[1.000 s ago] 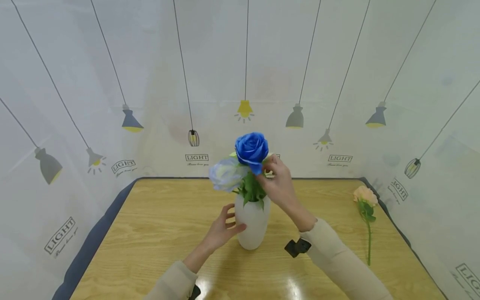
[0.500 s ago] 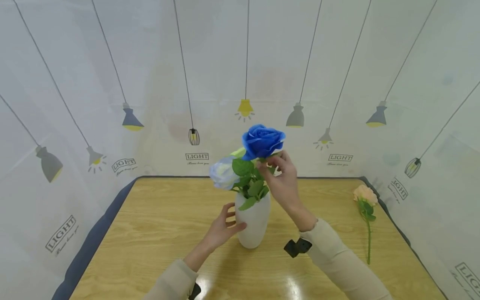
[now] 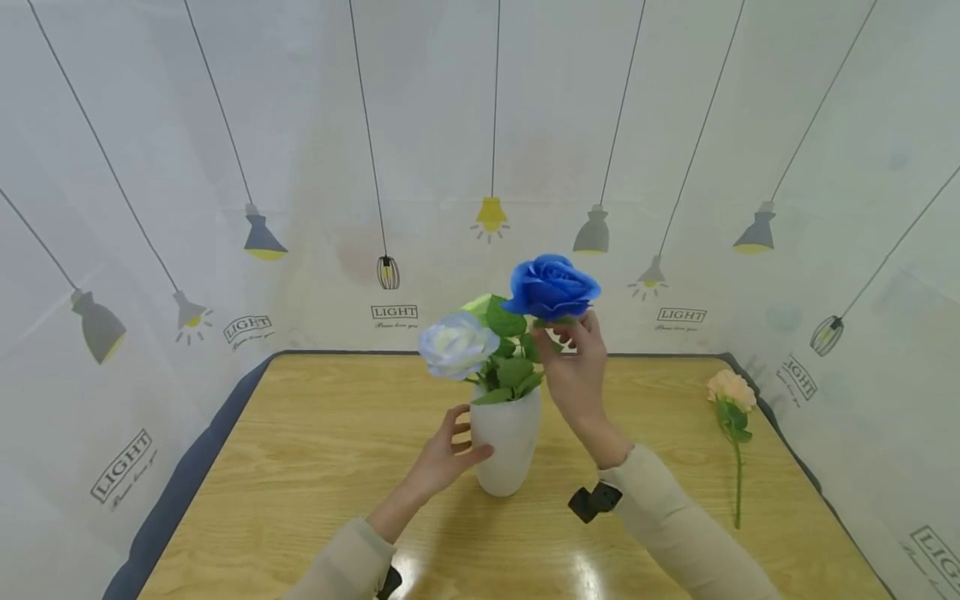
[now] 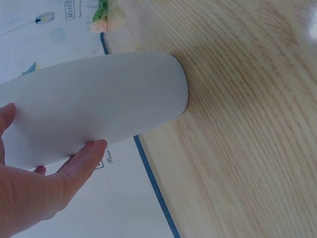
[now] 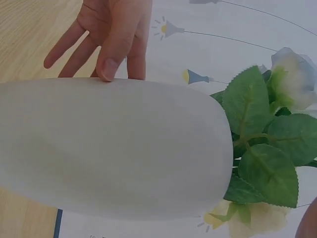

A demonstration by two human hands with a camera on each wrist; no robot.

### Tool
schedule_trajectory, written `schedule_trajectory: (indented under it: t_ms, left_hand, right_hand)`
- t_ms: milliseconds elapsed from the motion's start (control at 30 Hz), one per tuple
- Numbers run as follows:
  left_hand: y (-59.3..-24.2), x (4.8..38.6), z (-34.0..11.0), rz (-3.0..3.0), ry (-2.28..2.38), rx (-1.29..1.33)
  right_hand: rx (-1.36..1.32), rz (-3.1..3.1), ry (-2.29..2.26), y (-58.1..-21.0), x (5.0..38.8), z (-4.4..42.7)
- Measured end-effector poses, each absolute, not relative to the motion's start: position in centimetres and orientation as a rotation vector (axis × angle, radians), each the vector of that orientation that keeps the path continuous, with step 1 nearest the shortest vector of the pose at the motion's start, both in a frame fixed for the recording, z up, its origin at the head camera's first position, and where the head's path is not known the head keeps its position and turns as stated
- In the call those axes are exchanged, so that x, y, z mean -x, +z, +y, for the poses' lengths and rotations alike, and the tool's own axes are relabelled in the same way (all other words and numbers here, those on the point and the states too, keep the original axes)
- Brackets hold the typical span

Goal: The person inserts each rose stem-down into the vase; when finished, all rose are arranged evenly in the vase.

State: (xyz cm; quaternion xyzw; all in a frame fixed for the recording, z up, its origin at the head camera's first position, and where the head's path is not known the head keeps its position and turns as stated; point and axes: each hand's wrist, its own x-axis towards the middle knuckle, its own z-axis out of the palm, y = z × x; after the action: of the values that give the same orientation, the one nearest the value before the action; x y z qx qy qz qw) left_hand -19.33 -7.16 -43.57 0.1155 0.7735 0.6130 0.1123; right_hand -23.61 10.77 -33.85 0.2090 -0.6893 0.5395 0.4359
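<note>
A white vase (image 3: pixel 507 446) stands upright on the wooden table, holding green leaves (image 3: pixel 514 374) and a pale blue-white rose (image 3: pixel 458 345). Against its left side my left hand (image 3: pixel 442 458) curls, thumb in front and fingers behind; the left wrist view shows this hand (image 4: pixel 44 191) touching the smooth vase wall (image 4: pixel 109 99). Above the vase's right side, my right hand (image 3: pixel 576 375) pinches the blue rose (image 3: pixel 553 288) just under its bloom. A cream flower (image 5: pixel 262 220) shows below the leaves in the right wrist view, where only a sliver of my right hand (image 5: pixel 309 223) is visible.
A peach flower (image 3: pixel 731 390) with a green stem lies on the right of the wooden table (image 3: pixel 300 467). Behind the table's dark back edge hangs a pale backdrop (image 3: pixel 315 150) printed with lamps.
The blue rose and my right hand have shifted right, and the bloom has tilted away from the pale rose, uncovering more leaves. My left hand has kept its place on the vase.
</note>
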Motion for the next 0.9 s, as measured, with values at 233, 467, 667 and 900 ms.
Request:
schedule_trajectory:
  t_ms: [233,467,667,900]
  left_hand:
    - [-43.5,19.4,-7.1,2.273,1.788,-0.341]
    - [-43.6,19.4,-7.2,2.267,1.807,-0.351]
    - [-43.6,19.4,-7.2,2.270,1.799,-0.353]
    - [-43.4,19.4,-7.2,2.274,1.800,-0.354]
  right_hand:
    - [-0.445,-1.825,1.419,-34.7,23.0,10.9]
    - [-0.392,-1.981,1.371,-37.0,23.4,11.5]
    - [-0.427,-2.073,1.336,-38.6,23.2,11.3]
    - [-0.403,-2.077,1.400,-39.0,23.3,11.3]
